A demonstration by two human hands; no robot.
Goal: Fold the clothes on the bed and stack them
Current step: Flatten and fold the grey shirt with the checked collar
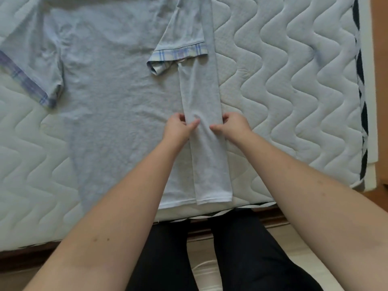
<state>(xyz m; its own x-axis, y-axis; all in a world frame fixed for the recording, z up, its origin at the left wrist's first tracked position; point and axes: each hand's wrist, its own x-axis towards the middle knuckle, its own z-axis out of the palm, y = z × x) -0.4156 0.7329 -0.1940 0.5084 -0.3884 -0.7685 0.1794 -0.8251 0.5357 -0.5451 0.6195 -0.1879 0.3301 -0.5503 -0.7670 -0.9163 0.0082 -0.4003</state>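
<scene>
Shirt [117, 97] spread flat on the mattress [283, 91], its right side folded inward as a strip that my left hand [178, 127] and right hand [233, 124] pinch at both edges; uneven tension could skew the crease or unfold it

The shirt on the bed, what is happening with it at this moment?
A person is folding a grey T-shirt spread flat on the mattress. Its right side is already folded inward as a long narrow strip, with the plaid-cuffed sleeve lying across it. The left hand and right hand pinch the strip's two edges. The other sleeve is not yet folded.
</scene>
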